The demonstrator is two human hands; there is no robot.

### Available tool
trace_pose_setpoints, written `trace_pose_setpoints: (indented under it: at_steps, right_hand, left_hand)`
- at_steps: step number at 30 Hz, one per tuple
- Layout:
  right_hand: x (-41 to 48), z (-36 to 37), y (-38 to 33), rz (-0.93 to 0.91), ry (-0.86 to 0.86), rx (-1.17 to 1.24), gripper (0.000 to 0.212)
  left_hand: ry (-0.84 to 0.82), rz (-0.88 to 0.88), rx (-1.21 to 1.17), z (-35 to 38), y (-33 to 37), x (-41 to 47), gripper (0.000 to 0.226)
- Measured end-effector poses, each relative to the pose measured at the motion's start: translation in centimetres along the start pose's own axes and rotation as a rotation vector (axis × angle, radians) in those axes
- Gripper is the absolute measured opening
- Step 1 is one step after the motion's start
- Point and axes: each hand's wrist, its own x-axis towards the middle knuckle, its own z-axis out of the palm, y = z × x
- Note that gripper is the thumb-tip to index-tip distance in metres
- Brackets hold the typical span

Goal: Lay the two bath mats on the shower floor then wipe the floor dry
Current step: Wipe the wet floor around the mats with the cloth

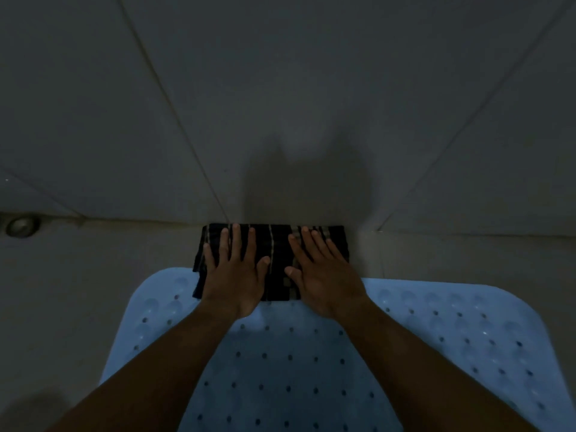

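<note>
Item: dark striped folded cloth (276, 260), pressed flat beneath the released, straight fingers (236, 241) of left hand (232, 275) and right hand (324, 279); far edge just past the fingertips, at the grey wall (311, 88). Behind the fingers, beneath the wrists: pale blue perforated rubber bath mat (296, 369), under the cloth's near edge.

I see one pale blue bath mat (280, 369) lying flat on the shower floor (78, 275), dotted with small holes and round bumps. A dark striped cloth (276, 244), folded, lies at the wall's foot, its near edge overlapping the mat's far edge.
</note>
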Motion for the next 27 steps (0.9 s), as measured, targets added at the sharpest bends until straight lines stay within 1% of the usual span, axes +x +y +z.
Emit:
trace_pose_setpoints:
  at_steps: [2,4,7,9,13,16,19,23,26,27]
  right_hand:
    - [-0.8,-0.1,1.6,0.002,-0.005,0.009,0.084]
    - [-1.6,-0.2,3.4,0.012,0.026,0.000,0.084]
    - [-3.0,-0.5,5.9,0.042,0.005,-0.003,0.070]
    - [-3.5,-0.8,6.6,0.051,-0.013,0.005,0.068]
    - [-3.3,-0.5,6.3,0.062,-0.001,0.015,0.080]
    - [-3.1,-0.5,6.0,0.080,0.000,0.039,0.084]
    - [-3.0,-0.2,5.9,0.092,0.027,0.019,0.084]
    - [-2.8,0.3,6.0,0.119,0.042,-0.004,0.072]
    - [-2.8,-0.2,5.9,0.107,0.047,0.012,0.078]
    - [-2.9,-0.5,5.8,0.119,0.016,0.017,0.081]
  left_hand:
    - [-0.004,-0.001,0.004,0.3,1.8,-0.1,0.067]
    - [-0.010,0.014,-0.011,0.4,3.9,-0.2,0.073]
    - [-0.026,0.028,-0.040,0.6,6.7,-0.3,0.076]
    - [-0.015,0.025,-0.032,0.9,7.6,-0.2,0.074]
    - [0.046,0.051,-0.063,1.4,7.3,-0.1,0.073]
    - [0.087,0.057,-0.079,1.7,7.1,-0.1,0.074]
    - [0.098,0.043,-0.067,1.9,7.1,-0.1,0.072]
    - [0.112,0.033,-0.053,2.0,7.2,0.1,0.069]
    - [0.096,0.035,-0.080,2.2,7.3,0.0,0.069]
    - [0.085,0.040,-0.092,2.1,7.4,0.0,0.070]
